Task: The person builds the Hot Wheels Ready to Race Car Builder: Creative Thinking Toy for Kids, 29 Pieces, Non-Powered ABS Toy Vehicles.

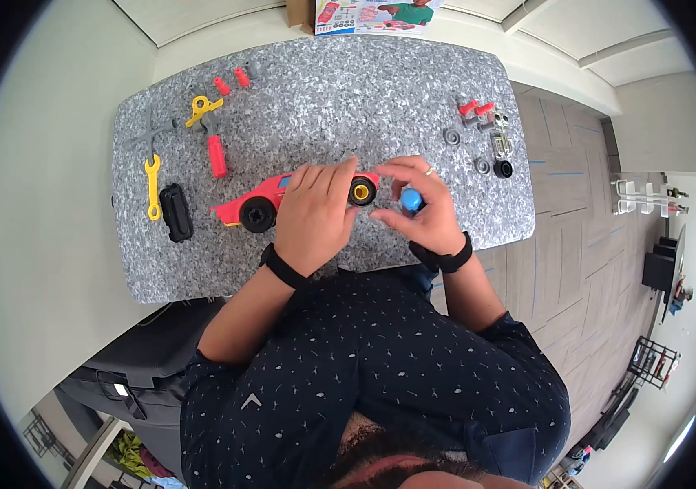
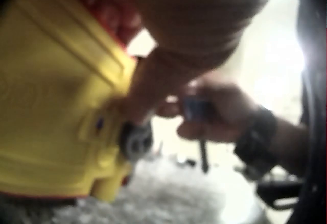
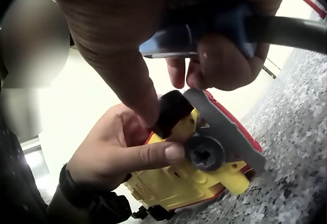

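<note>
A red toy car [image 1: 234,213] with black wheels and a yellow underside [image 3: 173,185] is gripped by the left hand [image 1: 312,213], whose thumb lies beside a grey round screw head [image 3: 205,153] in the right wrist view. At the car's right end is a black wheel with a yellow hub [image 1: 362,191]. Just right of it, the right hand [image 1: 425,208] curls round a blue-handled tool [image 1: 411,200] with a dark shaft [image 3: 288,31]. The right hand's index fingertip is close to the black wheel; whether it touches cannot be told.
Left on the speckled table [image 1: 323,98] lie a yellow wrench [image 1: 152,187], a black part [image 1: 176,213], a red-handled hammer [image 1: 216,155] and red pieces [image 1: 241,77]. At the right are grey rings [image 1: 451,137], a black wheel [image 1: 503,169] and a clear-silver part [image 1: 502,137]. A printed box stands behind.
</note>
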